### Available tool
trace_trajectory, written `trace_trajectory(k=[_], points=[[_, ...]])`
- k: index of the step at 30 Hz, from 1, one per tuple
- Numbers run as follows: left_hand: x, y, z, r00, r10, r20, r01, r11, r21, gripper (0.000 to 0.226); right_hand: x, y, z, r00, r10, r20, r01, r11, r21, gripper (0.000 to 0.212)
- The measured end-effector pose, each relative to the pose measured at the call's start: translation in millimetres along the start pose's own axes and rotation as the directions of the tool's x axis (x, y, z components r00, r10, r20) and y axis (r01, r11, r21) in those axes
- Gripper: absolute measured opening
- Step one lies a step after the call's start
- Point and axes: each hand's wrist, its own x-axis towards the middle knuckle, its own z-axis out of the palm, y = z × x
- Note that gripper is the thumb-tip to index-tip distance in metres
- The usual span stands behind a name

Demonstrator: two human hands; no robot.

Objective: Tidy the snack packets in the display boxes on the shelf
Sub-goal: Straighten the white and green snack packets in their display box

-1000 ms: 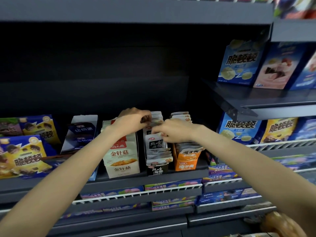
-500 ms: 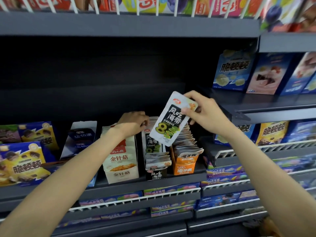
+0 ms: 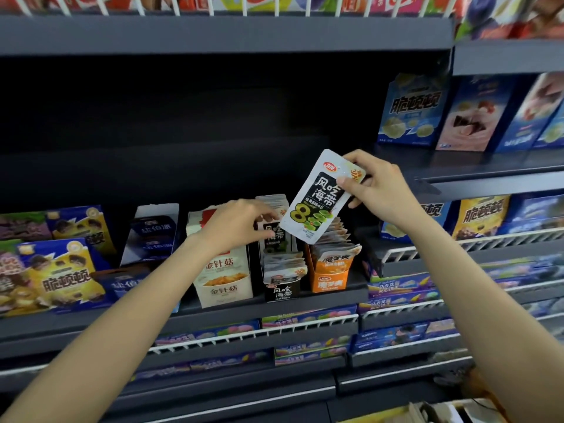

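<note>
From the head view, your right hand [image 3: 374, 186] is pinching a white-and-black seaweed packet [image 3: 317, 198] by its top corner, tilted, just above the black display box [image 3: 281, 290]. Your left hand [image 3: 236, 225] grips the upright packets [image 3: 272, 222] standing in that box. Looks like you're mid re-slot, so next you'd probably square the packet up and drop it into the gap behind that row.

White kelp packet [image 3: 317, 198], black label panel with green discs, held tilted at frame centre above the black display box [image 3: 280, 290]. Box stands between a cream box [image 3: 224, 285] and an orange box [image 3: 331, 277], packets upright inside. Rear packets' print appears blurred.
</note>
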Motion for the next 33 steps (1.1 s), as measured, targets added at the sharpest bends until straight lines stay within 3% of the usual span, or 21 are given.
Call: trace_trajectory(k=[3, 7, 15, 17, 20, 22, 26, 30, 32, 33], points=[[2, 5, 7, 0.996, 0.035, 0.087, -0.044, 0.994, 0.103, 0.037, -2, 1, 5, 1.000, 0.002, -0.010, -0.002, 0.996, -0.084, 0.016], [-1, 2, 6, 0.993, 0.013, 0.114, -0.001, 0.994, -0.105, 0.024, -7, 7, 3, 1.000, 0.008, -0.017, -0.009, 0.995, -0.096, 0.017], [8, -4, 2, 0.952, -0.035, 0.303, 0.110, 0.966, -0.234, 0.022, -9, 12, 3, 1.000, -0.018, 0.024, 0.021, 0.991, -0.135, 0.019], [13, -7, -2, 0.948, -0.028, 0.318, 0.090, 0.979, -0.181, 0.021, -6, 12, 3, 1.000, -0.021, 0.022, 0.024, 0.990, -0.136, 0.019], [25, -12, -6, 0.962, -0.021, 0.271, -0.001, 0.997, 0.083, 0.026, -3, 12, 2, 0.999, -0.032, 0.015, 0.034, 0.989, -0.145, 0.017], [31, -10, -1, 0.949, -0.014, 0.314, -0.029, 0.991, 0.132, 0.036, -1, 12, 5, 0.999, -0.030, 0.020, 0.033, 0.987, -0.159, 0.017], [39, -13, 11, 0.902, -0.138, 0.409, 0.144, 0.989, 0.016, 0.043, 1, 16, 10, 0.999, -0.021, 0.035, 0.026, 0.986, -0.164, 0.018], [48, -20, 3, 0.871, -0.254, 0.420, 0.358, 0.915, -0.188, 0.032, 3, 19, 13, 0.999, -0.003, 0.043, 0.010, 0.987, -0.161, 0.019], [56, -23, 0, 0.861, -0.344, 0.374, 0.398, 0.914, -0.077, 0.015, 6, 20, 13, 0.999, -0.009, 0.044, 0.016, 0.988, -0.156, 0.019], [59, -22, -2, 0.859, -0.383, 0.339, 0.392, 0.919, 0.044, 0.023, 7, 21, 13, 0.999, -0.009, 0.044, 0.015, 0.988, -0.153, 0.019]])
